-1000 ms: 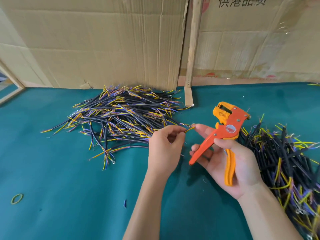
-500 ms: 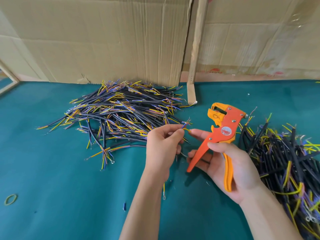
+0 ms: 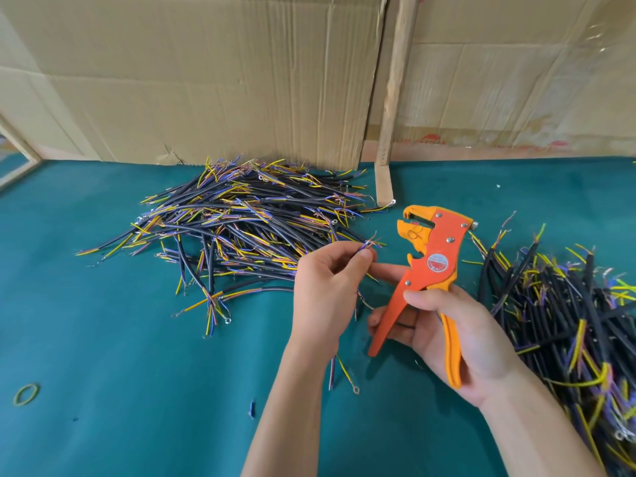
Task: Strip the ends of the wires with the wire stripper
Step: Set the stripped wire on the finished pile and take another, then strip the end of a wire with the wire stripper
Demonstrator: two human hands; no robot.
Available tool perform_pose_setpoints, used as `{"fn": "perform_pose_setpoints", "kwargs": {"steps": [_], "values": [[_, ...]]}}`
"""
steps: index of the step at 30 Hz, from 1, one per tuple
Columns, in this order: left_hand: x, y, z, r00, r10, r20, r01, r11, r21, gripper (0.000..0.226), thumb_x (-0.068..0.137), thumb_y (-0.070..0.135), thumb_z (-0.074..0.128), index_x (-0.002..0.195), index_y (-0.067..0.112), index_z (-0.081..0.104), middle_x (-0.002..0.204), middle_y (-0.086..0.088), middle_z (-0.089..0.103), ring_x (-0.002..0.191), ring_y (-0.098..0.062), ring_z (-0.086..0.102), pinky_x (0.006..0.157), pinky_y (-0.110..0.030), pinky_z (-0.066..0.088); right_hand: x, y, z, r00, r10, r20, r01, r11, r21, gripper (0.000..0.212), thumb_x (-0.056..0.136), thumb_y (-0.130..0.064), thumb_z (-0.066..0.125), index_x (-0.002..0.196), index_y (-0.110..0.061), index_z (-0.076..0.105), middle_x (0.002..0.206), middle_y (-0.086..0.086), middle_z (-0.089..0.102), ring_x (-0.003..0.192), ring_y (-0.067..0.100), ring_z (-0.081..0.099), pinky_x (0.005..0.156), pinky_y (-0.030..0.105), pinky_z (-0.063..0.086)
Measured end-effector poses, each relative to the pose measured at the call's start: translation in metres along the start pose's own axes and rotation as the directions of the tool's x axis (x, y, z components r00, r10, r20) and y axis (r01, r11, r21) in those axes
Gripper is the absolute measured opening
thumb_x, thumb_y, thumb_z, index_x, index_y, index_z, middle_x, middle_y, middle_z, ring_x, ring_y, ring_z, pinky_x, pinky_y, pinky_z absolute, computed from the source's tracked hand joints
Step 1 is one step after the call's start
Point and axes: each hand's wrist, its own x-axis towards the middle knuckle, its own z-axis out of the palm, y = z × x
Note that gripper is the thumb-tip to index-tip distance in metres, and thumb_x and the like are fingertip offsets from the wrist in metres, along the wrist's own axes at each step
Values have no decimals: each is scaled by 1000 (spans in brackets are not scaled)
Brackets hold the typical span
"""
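Note:
My left hand point(image 3: 327, 287) pinches one short cable point(image 3: 365, 247) near its top end, where thin blue and yellow cores with bare copper tips stick out past my fingertips. Its lower end point(image 3: 344, 373) hangs below my wrist with a ring terminal. My right hand point(image 3: 457, 328) grips the orange wire stripper point(image 3: 430, 263) by its handles, jaws pointing up and left, just right of the cable tip and apart from it.
A large heap of black cables point(image 3: 241, 228) lies at the back left of the green table point(image 3: 137, 373). A second heap point(image 3: 568, 311) spreads along the right. Cardboard sheets point(image 3: 206, 80) and a wooden slat point(image 3: 392, 108) stand behind. A rubber band point(image 3: 25, 394) lies front left.
My left hand has lifted the cable so more of its lower end hangs below my wrist. The stripper has stayed in my right hand with little movement.

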Motion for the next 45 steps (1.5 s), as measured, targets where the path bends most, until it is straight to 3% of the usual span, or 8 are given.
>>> {"fn": "perform_pose_setpoints", "kwargs": {"steps": [3,6,12,16,22,27,35,45], "values": [[1,2,-2,998,62,-5,-62,998,6,19,97,10,62,85,15,75,78,4,75,51,3,48,54,-13,37,-1,0,-2,1000,-8,-21,9,1000,17,52,77,-16,66,127,-3,68,109,32,67,85,41,69,77,46,58],[3,2,-5,999,47,25,-46,998,-40,18,100,9,56,86,15,66,87,1,78,49,1,45,53,-21,35,-1,-1,-2,999,-23,-35,24,999,23,47,79,-16,62,124,-2,69,129,24,66,84,39,69,76,47,59],[6,1,-12,996,94,13,-94,996,-8,17,99,13,62,87,22,69,72,1,73,41,0,38,46,-14,31,-9,-8,-3,995,76,64,-78,996,34,53,75,-21,70,123,2,67,99,31,67,81,41,68,77,47,58],[8,-2,-19,996,87,37,-87,996,11,21,99,13,63,97,28,77,69,6,69,41,-1,35,45,-14,30,-10,-8,2,983,160,84,-159,987,-17,53,74,-21,73,120,4,68,95,33,66,79,44,67,76,50,58],[8,-4,-25,995,81,65,-84,995,54,25,99,5,57,113,16,75,67,7,67,43,1,43,48,-10,33,-9,-7,6,964,250,92,-250,968,-20,55,74,-20,73,122,6,66,93,33,65,79,43,68,77,52,57],[7,-1,-25,998,63,33,-61,997,-39,8,97,1,61,101,5,57,68,-4,68,43,0,48,49,-10,35,-9,-7,6,963,256,87,-255,967,-18,55,73,-19,74,121,6,67,93,33,65,79,43,67,75,51,58],[5,1,-29,991,83,101,-72,991,-111,13,95,-4,62,89,7,58,68,-11,67,46,-1,54,49,-8,38,-10,-8,7,963,258,81,-257,966,-16,54,72,-18,75,118,8,66,90,31,64,77,44,66,73,51,57],[6,1,-30,990,68,122,-57,994,-93,14,96,0,62,89,12,61,67,-6,68,48,-2,53,49,-8,37,-12,-12,8,963,237,127,-233,971,-47,30,77,-13,71,103,1,68,85,30,62,71,42,64,69,51,56]]}}
